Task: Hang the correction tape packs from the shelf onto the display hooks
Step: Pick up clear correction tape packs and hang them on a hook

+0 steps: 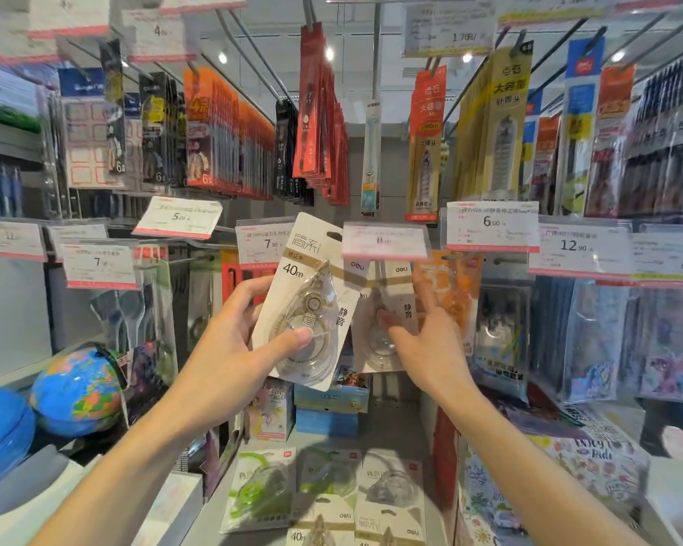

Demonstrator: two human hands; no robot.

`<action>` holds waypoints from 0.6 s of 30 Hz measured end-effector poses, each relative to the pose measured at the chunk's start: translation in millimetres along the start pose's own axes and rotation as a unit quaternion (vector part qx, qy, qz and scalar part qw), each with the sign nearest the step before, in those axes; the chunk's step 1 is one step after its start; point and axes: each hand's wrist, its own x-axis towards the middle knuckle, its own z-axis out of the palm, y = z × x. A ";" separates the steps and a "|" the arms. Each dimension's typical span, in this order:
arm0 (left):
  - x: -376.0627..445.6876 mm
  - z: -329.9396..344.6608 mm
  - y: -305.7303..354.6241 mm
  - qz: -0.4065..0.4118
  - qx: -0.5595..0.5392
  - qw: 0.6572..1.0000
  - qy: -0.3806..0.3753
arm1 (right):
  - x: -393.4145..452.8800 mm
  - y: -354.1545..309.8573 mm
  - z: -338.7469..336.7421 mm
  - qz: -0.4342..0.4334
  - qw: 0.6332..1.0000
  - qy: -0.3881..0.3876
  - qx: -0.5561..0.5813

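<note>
We are pinching a white correction tape pack (312, 305) in our left hand (229, 348), thumb across its blister, tilted beneath the price tags. Our right hand (426, 344), fingers spread, is touching a hanging pack (387, 321). More packs (328, 494) are lying on the shelf (395, 431) below.

Left hand (249, 340) grips a tilted pack (312, 297) — right hand (422, 340) apparently touches a hung pack (391, 309).

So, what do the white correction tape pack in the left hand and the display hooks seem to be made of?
White correction tape pack: matte printed card, apparently, flat and held stiff, with a clear glossy plastic blister; the dispenser shows through and highlights glint. Display hooks: thin grey rods, probably metal wire; blur leaves the finish open.
</note>
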 end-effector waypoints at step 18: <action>-18.4 24.0 -22.2 -0.047 -0.036 0.998 0.020 | -6.0 13.6 -22.7 0.046 0.993 -0.063 0.090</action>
